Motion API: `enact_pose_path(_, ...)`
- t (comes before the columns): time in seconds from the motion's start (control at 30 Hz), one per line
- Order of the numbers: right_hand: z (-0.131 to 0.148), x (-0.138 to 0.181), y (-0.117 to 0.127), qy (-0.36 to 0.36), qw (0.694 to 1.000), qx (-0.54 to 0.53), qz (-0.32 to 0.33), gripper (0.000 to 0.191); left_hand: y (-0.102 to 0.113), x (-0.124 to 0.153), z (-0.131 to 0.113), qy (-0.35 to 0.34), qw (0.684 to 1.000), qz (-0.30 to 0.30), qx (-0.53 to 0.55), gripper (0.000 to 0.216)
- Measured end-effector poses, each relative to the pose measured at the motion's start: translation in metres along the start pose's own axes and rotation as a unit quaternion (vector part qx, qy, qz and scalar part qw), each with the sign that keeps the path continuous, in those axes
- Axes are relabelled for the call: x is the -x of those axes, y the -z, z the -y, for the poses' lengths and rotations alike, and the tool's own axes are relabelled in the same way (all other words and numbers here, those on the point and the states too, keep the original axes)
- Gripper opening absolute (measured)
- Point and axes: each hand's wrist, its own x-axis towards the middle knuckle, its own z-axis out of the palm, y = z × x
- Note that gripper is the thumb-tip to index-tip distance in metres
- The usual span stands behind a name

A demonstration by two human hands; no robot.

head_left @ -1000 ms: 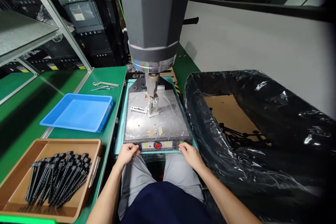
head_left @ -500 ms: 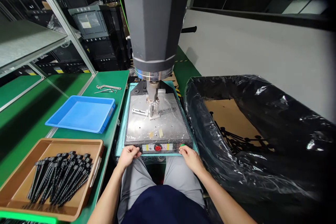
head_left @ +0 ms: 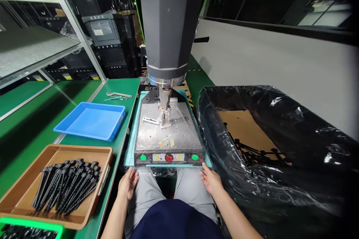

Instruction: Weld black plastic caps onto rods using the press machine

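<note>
My left hand (head_left: 128, 183) is at the front left corner of the press base, below the left green button (head_left: 143, 157). Its fingers are loosely bent and apart, with nothing in them. At the front right corner, my right hand (head_left: 211, 180) is likewise open and empty, below the right green button (head_left: 195, 157). A red button (head_left: 168, 158) sits between the two. Under the press head (head_left: 167, 26), a metal tool tip (head_left: 165, 98) comes down to a small fixture (head_left: 165, 120) on the metal plate (head_left: 157, 140). Clear film partly hides the fixture.
Left, on the green table, are a brown tray (head_left: 21, 209) of black rods with round heads, an empty blue tray (head_left: 91, 119), a green bin (head_left: 36, 222) and a wrench (head_left: 119, 94). Right stands a large container lined with black plastic (head_left: 224, 149), with similar rods inside.
Both hands have come off the green buttons and moved down and outward to the base's front corners. Their fingers have loosened. The view has shifted slightly.
</note>
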Motion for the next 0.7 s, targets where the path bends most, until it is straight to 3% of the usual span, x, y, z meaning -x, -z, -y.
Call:
enact_pose_path(0.07, 0.004, 0.002, -0.001, -0.043, 0.998, -0.049, 0.014, 0.052, -0.008, -0.003, -0.004, 0.002, 1.0, 0.015, 0.013, 0.009)
enact_pose_path(0.2, 0.005, 0.013, 0.01, -0.025, 0.997, -0.073, 0.012, 0.053, -0.007, 0.0, -0.001, 0.01, 0.999, 0.049, 0.022, 0.018)
enact_pose_path(0.47, -0.002, 0.041, 0.046, 0.033, 0.996, -0.075, 0.018, 0.062, 0.039, 0.036, 0.02, -0.059, 0.997, 0.017, 0.04, 0.008)
enact_pose_path(0.6, -0.011, 0.05, 0.068, 0.009, 1.0, -0.008, -0.009, 0.06, 0.059, 0.049, 0.035, -0.037, 0.999, 0.003, 0.039, 0.008)
enact_pose_path(0.7, -0.018, 0.057, 0.091, -0.051, 0.988, 0.142, 0.009, 0.053, 0.073, 0.052, 0.049, -0.009, 0.998, -0.031, 0.049, 0.009)
